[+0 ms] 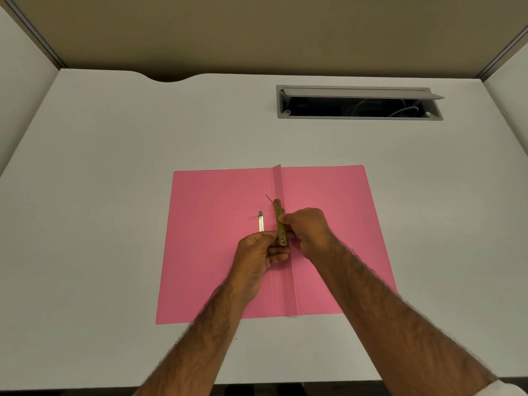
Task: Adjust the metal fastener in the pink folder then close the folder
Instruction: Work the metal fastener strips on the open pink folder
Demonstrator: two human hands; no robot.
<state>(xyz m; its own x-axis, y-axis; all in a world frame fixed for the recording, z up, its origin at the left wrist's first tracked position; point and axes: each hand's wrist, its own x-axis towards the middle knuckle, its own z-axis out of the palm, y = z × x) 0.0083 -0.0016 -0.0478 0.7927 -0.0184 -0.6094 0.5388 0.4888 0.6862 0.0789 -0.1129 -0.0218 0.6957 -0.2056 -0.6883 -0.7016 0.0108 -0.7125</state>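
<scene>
Both my hands meet over the spine of the pink folder point(217, 252), which lies open and flat near the table's point(114, 195) front edge with bare surface all round it. My left hand point(258, 257) and right hand point(307, 231) grip the brass metal fastener point(278, 221) upright in their fingers. A loose silver strip point(261, 222) lies just left on the cover, and the cable hatch point(358, 102) sits well apart at the back.
</scene>
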